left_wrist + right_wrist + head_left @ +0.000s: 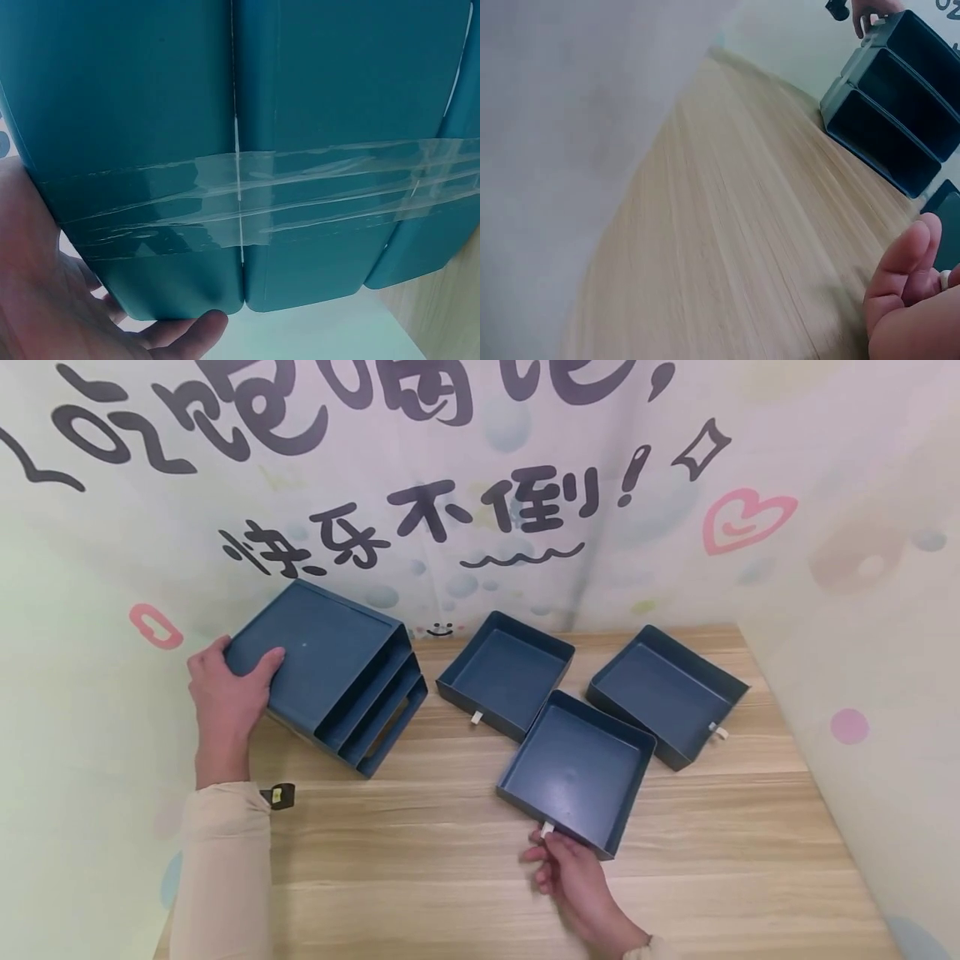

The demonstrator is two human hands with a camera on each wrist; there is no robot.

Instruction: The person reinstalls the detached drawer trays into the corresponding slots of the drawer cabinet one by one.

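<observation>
A dark blue three-tier drawer cabinet [315, 652] stands at the left of the table, its open slots facing right and toward me. My left hand [228, 689] grips its far left top edge, thumb on top. Clear tape [255, 199] runs across the cabinet's stacked sides in the left wrist view. My right hand [577, 881] pinches the white pull tab [547, 829] of the nearest blue drawer [573, 768]. That drawer is tilted a little, its far side overlapping the other two. The right wrist view shows my right fingers [904, 259] curled by the tab.
Two more blue drawers, the left one [510, 664] and the right one [663, 693], lie open side up at the back of the wooden table [405, 877]. Each has a white tab. A printed white wall sheet [465, 468] hangs behind and at both sides.
</observation>
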